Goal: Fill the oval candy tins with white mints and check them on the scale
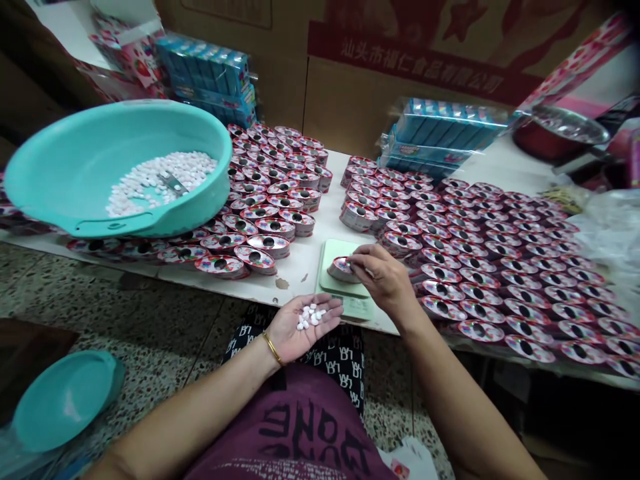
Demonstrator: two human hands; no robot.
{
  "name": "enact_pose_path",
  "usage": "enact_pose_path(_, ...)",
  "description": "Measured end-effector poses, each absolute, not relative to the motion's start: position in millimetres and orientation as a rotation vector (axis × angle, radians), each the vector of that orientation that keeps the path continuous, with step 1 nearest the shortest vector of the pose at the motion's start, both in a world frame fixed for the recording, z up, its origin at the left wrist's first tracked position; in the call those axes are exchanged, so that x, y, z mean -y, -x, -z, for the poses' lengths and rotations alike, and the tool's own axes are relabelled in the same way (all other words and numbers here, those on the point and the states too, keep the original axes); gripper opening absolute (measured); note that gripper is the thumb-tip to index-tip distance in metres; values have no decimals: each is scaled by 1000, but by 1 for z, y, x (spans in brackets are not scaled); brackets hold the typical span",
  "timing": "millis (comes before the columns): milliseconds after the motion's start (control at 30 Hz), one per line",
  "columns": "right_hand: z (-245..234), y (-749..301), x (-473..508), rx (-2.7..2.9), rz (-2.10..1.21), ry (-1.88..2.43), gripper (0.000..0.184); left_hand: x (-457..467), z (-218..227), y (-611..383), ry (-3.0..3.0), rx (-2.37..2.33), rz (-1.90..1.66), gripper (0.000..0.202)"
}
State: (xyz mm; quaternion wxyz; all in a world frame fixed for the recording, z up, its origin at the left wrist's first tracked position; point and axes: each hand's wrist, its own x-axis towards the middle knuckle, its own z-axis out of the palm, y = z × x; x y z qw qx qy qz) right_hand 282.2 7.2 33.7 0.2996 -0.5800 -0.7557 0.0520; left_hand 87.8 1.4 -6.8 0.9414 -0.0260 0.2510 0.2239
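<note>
My left hand [300, 327] is held palm up in front of the table edge, fingers stretched out, with several small white candy-like tablets [311, 317] lying in it. My right hand [383, 277] is in a pinch at the right edge of a small oval container [340, 268] with a red rim. Whether the fingertips grip the rim or a tablet is hidden. The container sits on a pale green scale [330, 250], whose front part lies just beyond my left fingertips.
A turquoise basin [45, 160] of white tablets with a metal scoop [173, 183] stands on the left. Rows of oval containers [480, 280] with dark holes cover both sides. Blue packs [445, 130] stand behind, before a cardboard box [350, 87]. Another turquoise basin [65, 403] is lower left.
</note>
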Motion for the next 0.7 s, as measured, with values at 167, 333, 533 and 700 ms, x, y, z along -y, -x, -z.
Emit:
enact_pose_path(167, -26, -286, 0, 2006, -154, 1566, 18, 3, 13, -79, 57, -561, -451, 23)
enact_pose_path(333, -30, -291, 5, 1970, -216, 1577, 23, 1, 11, -79, 50, -601, -458, 23)
enact_pose_path(533, -40, -299, 13, 1816, -128, 1616, 23, 2, 15, -71, 34, -598, -494, 23)
enact_pose_path(700, -46, -305, 28, 1868, -77, 1714, 24, -1, 19, -59, 29, -637, -546, 22)
